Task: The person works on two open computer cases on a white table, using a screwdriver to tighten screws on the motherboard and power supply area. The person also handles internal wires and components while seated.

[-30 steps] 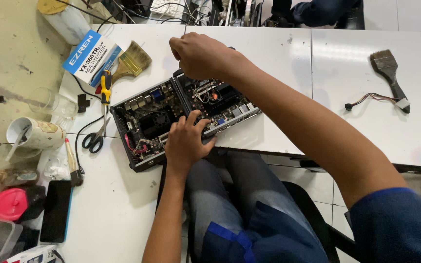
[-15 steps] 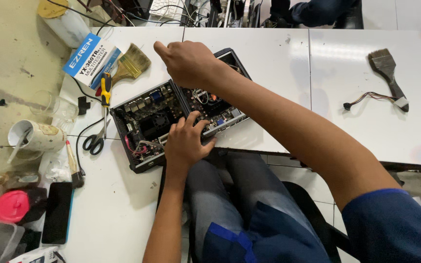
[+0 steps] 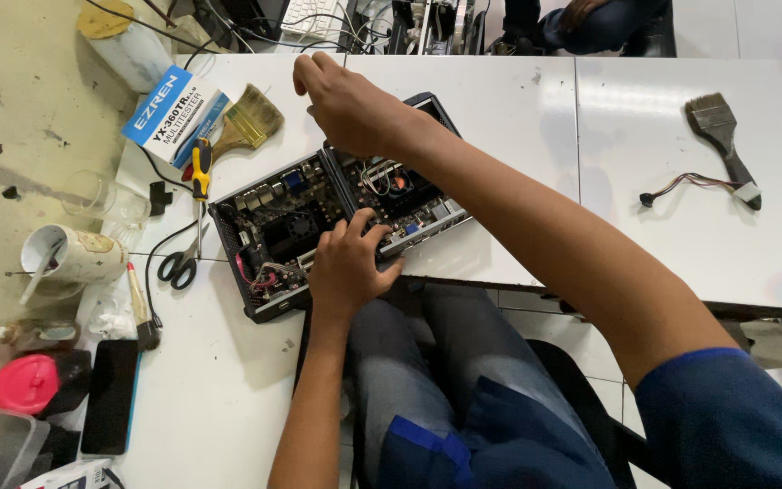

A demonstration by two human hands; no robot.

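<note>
Opened computer case [image 3: 337, 217], black metal and boxy, lies on the white tabletop [image 3: 518, 118] with green circuit boards and coloured wires exposed. The left hand [image 3: 348, 265] rests on its near edge, fingers [image 3: 359, 226] spread and curled onto the board. The right hand [image 3: 355, 109] hovers over the far half, fingers loosely bent, holding nothing visible.

Scissors [image 3: 180, 263], 2 brushes [image 3: 244, 120], blue box [image 3: 174, 110], phone [image 3: 110, 409], cup [image 3: 74, 254].
</note>
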